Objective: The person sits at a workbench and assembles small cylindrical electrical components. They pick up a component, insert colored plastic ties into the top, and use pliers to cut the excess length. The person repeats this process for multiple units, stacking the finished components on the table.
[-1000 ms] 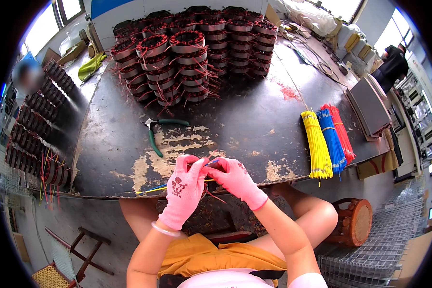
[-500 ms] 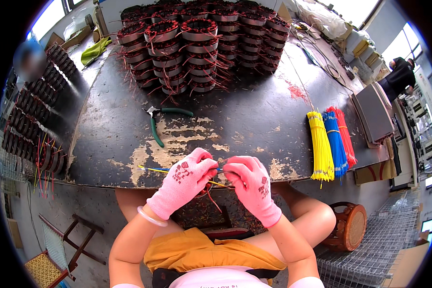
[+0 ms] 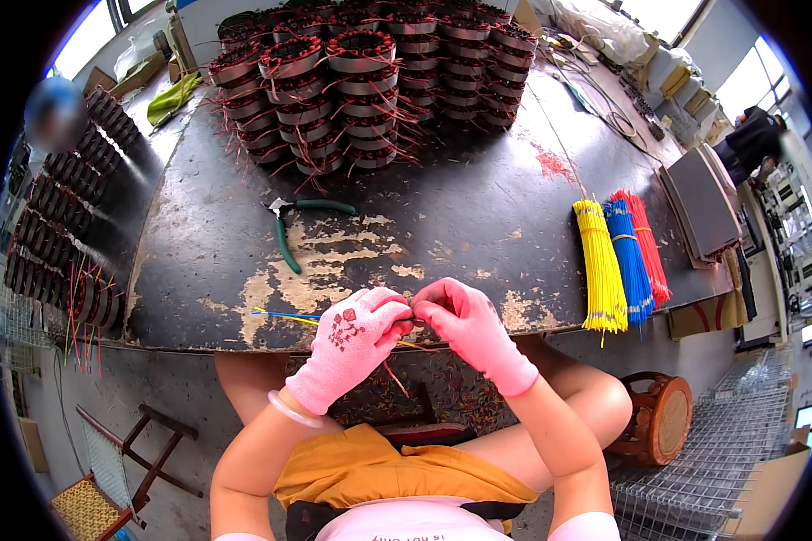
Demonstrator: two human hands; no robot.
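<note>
Both my hands wear pink gloves and meet above the table's front edge. My left hand [image 3: 356, 341] is closed on thin wires [image 3: 284, 315], whose blue and yellow ends stick out to its left over the worn tabletop. Thumb and fingers of my right hand [image 3: 467, 329] pinch at the same wires, close against the left fingertips. A short dark piece shows between the hands; its exact form is hidden by the gloves. Below the hands a thin reddish wire [image 3: 397, 380] hangs down. Green-handled cutting pliers [image 3: 284, 236] lie on the table beyond my left hand, jaws apart.
Stacked motor stators [image 3: 361, 99] with red leads stand at the table's back. Bundles of yellow [image 3: 600, 266], blue [image 3: 629, 261] and red wires [image 3: 648, 248] lie to the right. More stators [image 3: 59, 221] line the left, near another person. A wooden stool [image 3: 659, 419] stands right of my knee.
My right hand has turned and drawn its fingertips in against the left ones. The blue and yellow stretch between the hands is now mostly covered. The whole view has shifted slightly.
</note>
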